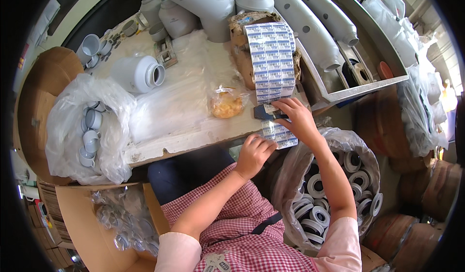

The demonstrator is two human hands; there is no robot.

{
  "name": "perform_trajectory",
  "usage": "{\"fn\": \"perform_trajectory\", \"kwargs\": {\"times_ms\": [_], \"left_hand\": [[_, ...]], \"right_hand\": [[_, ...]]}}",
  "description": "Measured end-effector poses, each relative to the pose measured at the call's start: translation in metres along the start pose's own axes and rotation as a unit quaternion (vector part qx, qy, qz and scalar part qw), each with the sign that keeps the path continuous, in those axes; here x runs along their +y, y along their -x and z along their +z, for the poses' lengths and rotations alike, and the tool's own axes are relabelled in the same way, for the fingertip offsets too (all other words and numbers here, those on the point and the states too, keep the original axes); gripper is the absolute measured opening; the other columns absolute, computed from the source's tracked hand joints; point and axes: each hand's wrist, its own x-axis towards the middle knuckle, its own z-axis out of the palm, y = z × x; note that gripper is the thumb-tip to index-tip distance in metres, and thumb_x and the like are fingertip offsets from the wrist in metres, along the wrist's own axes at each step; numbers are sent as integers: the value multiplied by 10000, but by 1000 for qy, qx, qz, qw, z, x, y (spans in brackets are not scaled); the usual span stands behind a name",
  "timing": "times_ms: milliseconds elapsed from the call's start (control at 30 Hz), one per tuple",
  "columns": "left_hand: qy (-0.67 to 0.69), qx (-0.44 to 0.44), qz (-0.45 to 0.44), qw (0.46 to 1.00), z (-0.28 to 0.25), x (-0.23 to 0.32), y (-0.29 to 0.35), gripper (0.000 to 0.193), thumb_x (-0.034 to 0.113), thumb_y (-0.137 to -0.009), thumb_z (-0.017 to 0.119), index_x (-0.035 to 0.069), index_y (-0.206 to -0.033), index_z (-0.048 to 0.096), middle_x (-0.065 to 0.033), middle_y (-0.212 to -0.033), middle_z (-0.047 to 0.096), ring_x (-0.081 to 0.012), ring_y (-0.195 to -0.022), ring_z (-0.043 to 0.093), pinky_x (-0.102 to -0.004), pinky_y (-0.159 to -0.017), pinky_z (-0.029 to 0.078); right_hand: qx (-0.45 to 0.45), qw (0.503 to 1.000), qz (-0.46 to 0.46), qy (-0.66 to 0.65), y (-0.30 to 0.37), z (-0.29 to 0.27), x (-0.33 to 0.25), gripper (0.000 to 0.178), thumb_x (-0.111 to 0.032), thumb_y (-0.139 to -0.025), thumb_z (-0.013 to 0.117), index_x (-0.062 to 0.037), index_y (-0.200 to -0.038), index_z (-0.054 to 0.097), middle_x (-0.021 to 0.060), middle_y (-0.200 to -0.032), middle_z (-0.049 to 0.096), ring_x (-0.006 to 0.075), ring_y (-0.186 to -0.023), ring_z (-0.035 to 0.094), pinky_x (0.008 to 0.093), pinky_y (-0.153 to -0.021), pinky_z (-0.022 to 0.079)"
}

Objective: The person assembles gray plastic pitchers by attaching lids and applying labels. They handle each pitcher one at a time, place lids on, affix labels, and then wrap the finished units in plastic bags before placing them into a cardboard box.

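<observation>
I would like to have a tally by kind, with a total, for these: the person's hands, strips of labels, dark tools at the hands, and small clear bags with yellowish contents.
Hands (left hand, right hand): 2
Strip of labels: 1
Dark tool: 1
Small clear bag, yellowish contents: 1
Total: 5

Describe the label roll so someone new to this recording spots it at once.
On the worktable, go toward its right side, just beyond the right hand. There sits the label roll, its strip running down toward that hand. Rows of small blue-and-white labels set it apart from the grey vessels behind it.
</observation>
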Motion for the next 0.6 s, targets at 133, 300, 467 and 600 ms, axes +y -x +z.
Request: {"fn": "perform_trajectory", "kwargs": {"times_ms": [133, 300, 467, 600], "left_hand": [[25, -13, 10, 1000, -4, 17, 10, 206, 127, -891, 649, 64, -1055, 757, -26, -1061, 722, -195, -1006, 668, -433, -1044, 497], [15, -5, 9, 1000, -9, 17, 5, 202, 125, -887, 665, 69, -1061, 751, -24, -1034, 716, -190, -1011, 660, -443, -1045, 497], [20, -40, 6, 999, -15, 10, -2, 187, 161, -859, 759, 88, -1031, 747, -14, -1024, 716, -204, -980, 663, -440, -998, 506], [88, -51, -48, 994, -20, 11, -1, 166, 146, -847, 794, 71, -983, 736, -37, -1002, 727, -243, -944, 676, -414, -900, 517]], "right_hand": [[-10, 1000, -1, 23, -13, 7, 10, 524, -173, -798, 832, -70, -1289, 681, 100, -1287, 668, 338, -1221, 602, 454, -1005, 526], [22, 1000, 13, 14, -28, 20, 28, 500, -205, -834, 836, -74, -1296, 697, 111, -1299, 675, 348, -1233, 600, 449, -1024, 510], [33, 999, 29, 18, -33, 27, 26, 424, -186, -855, 822, -61, -1247, 718, 122, -1271, 686, 363, -1232, 595, 455, -1029, 502], [80, 996, 0, 27, -23, 20, 19, 381, -150, -863, 808, -55, -1221, 718, 124, -1242, 689, 365, -1206, 606, 456, -1011, 508]]}}
